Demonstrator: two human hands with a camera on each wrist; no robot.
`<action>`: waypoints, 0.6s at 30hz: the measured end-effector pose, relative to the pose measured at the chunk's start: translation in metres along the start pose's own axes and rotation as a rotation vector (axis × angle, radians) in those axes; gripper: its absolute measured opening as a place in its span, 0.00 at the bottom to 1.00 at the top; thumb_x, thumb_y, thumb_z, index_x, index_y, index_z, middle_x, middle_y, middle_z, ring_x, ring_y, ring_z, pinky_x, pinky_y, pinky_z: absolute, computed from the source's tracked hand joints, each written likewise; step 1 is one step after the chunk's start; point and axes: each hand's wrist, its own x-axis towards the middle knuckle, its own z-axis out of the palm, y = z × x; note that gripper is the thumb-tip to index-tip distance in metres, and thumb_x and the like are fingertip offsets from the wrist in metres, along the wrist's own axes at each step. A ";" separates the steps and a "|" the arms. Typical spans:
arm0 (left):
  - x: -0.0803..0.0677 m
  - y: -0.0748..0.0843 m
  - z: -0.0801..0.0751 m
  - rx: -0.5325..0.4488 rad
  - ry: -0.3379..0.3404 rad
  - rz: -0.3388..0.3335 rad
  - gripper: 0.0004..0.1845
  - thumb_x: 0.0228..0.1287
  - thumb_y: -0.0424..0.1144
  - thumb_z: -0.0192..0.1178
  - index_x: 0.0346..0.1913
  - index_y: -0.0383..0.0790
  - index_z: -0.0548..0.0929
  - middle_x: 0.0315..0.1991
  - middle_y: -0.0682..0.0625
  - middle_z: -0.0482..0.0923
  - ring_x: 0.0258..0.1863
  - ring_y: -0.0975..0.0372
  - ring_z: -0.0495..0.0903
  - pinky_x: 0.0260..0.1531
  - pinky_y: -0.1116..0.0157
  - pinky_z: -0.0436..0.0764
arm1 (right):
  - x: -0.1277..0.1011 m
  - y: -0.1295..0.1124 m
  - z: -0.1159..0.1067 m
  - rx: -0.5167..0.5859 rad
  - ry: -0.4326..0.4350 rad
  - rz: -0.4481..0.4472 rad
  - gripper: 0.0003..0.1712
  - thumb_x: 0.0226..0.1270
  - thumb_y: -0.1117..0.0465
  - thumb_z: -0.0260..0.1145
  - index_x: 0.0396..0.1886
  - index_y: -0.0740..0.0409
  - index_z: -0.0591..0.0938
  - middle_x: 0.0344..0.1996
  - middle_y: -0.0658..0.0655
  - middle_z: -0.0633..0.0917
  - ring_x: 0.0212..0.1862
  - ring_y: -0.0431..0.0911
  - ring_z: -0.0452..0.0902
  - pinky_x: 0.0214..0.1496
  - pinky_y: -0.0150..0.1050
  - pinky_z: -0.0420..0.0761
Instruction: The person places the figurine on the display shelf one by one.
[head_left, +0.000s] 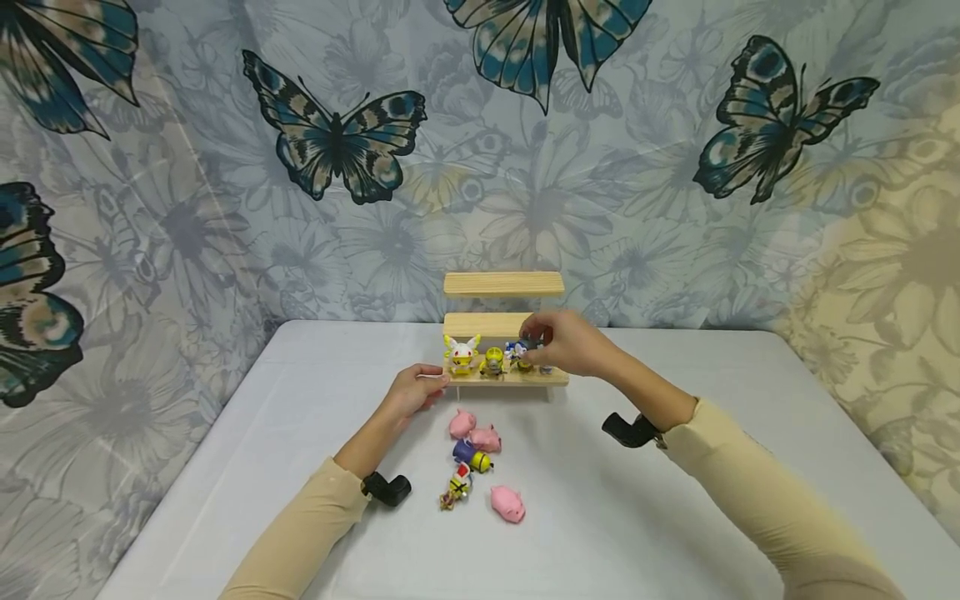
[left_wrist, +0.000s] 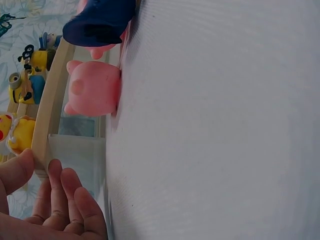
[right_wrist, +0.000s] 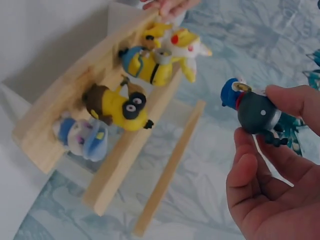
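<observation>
The blue and gray toy is in the air close to the wooden shelf. The right hand pinches it. The left hand holds the shelf's end. Four other toys stand there. The held toy's face is hard to see.

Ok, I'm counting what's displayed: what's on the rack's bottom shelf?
The bottom shelf holds a white-and-yellow figure, a blue-clad yellow figure, a brown-and-yellow figure and a blue-and-white figure. The spots directly beneath them are covered and cannot be seen.
</observation>
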 end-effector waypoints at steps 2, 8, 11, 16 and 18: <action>0.000 0.000 -0.001 0.000 -0.003 0.001 0.20 0.64 0.40 0.64 0.56 0.36 0.78 0.38 0.46 0.85 0.33 0.64 0.79 0.30 0.69 0.74 | 0.008 -0.001 -0.004 0.009 -0.005 0.006 0.17 0.60 0.59 0.71 0.46 0.62 0.82 0.34 0.57 0.83 0.34 0.46 0.75 0.36 0.37 0.74; 0.002 0.001 -0.001 0.003 -0.001 -0.006 0.20 0.64 0.41 0.64 0.57 0.37 0.77 0.38 0.46 0.84 0.32 0.64 0.78 0.30 0.69 0.74 | 0.035 -0.005 -0.010 0.001 0.015 -0.024 0.17 0.61 0.59 0.70 0.47 0.64 0.83 0.38 0.60 0.85 0.38 0.49 0.79 0.41 0.42 0.77; 0.002 0.002 -0.002 0.003 -0.002 -0.008 0.20 0.64 0.41 0.64 0.57 0.37 0.77 0.38 0.46 0.84 0.31 0.65 0.78 0.30 0.69 0.74 | 0.049 -0.005 -0.009 -0.015 -0.002 -0.025 0.20 0.62 0.59 0.69 0.52 0.65 0.82 0.43 0.62 0.85 0.43 0.51 0.80 0.46 0.45 0.79; 0.001 0.001 -0.002 -0.005 -0.012 -0.007 0.19 0.65 0.40 0.63 0.56 0.37 0.77 0.38 0.49 0.86 0.32 0.66 0.78 0.30 0.69 0.74 | 0.068 -0.006 0.000 -0.023 -0.050 -0.029 0.24 0.66 0.59 0.66 0.58 0.68 0.79 0.48 0.64 0.84 0.48 0.53 0.80 0.51 0.47 0.79; 0.001 0.000 -0.002 -0.007 -0.011 -0.007 0.19 0.65 0.40 0.63 0.56 0.37 0.78 0.38 0.49 0.86 0.32 0.66 0.78 0.30 0.69 0.74 | 0.074 -0.006 0.003 -0.032 -0.062 -0.032 0.23 0.67 0.60 0.65 0.58 0.67 0.78 0.48 0.64 0.83 0.49 0.53 0.81 0.52 0.47 0.79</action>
